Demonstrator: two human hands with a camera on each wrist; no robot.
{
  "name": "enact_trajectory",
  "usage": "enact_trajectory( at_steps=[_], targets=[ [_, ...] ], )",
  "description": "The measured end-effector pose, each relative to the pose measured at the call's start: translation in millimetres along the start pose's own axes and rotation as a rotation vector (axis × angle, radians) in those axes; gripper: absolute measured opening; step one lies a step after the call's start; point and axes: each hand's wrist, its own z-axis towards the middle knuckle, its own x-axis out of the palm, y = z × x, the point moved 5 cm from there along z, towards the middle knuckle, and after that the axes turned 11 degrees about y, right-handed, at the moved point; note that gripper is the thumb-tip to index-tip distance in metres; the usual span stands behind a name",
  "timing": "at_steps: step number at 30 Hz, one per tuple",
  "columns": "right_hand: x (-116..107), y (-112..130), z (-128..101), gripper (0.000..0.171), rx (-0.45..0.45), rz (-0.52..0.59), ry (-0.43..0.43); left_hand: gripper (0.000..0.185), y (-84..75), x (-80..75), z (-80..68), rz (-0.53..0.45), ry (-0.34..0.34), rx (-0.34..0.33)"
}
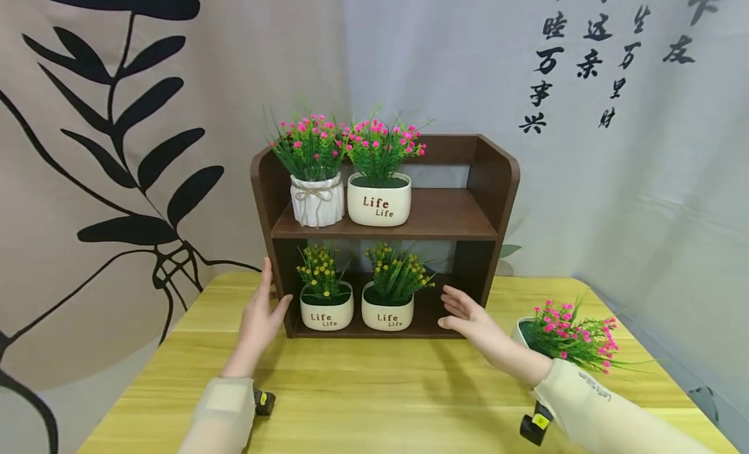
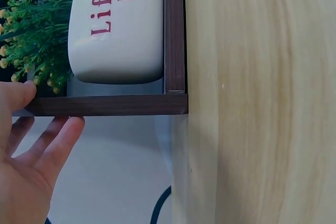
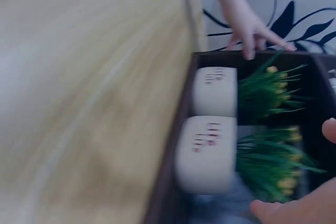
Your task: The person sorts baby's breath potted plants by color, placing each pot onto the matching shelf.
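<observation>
Between both hands, shelf (image 1: 383, 229), left hand (image 1: 261, 314) touching, right hand (image 1: 468, 314) seemingly just beside

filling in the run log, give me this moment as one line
left hand: open, touching shelf left side | right hand: open, at lower shelf opening | lower shelf: two yellow-flower pots | table: pink-flower pot right

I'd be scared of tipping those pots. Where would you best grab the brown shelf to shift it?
Grip the brown shelf by its two upright side panels, one from each side, low down. They are flat and the front is open. The left hand already touches the left panel; the right hand is near the right.
</observation>
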Motion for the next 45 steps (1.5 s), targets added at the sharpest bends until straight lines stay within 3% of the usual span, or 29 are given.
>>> enact_trajectory(
  at_steps=[4,10,19,27,34,39,45],
  targets=[
    [-12.5,34.6,-20.4,0.072,-0.050,-0.048,0.028,0.095,2.6,-2.2,-0.2,0.011,-0.015,0.013],
    [-42.4,76.5,-46.2,0.067,-0.087,-0.158,-0.012,0.097,3.4,-2.9,0.7,0.018,-0.036,0.035],
    [-108.4,94.6,-75.3,0.065,-0.049,-0.312,-0.151,0.096,4.4,-0.2,0.5,0.013,0.014,-0.028],
    [-176.6,71.5,-97.9,0.061,-0.057,-0.433,-0.302,0.096,2.2,-3.2,0.8,0.018,0.010,-0.023],
    [-223.4,27.8,-120.0,0.063,0.002,-0.404,-0.377,0.096,4.0,-4.8,-1.1,0.021,0.009,-0.031],
    [-235.2,-12.6,-134.3,0.068,0.069,-0.404,-0.371,0.096,4.3,-5.0,-1.2,0.018,0.009,-0.031],
    [-220.9,-57.4,-145.7,0.066,0.207,-0.504,-0.320,0.095,3.9,-5.9,-1.4,0.025,-0.003,-0.024]
  ],
)
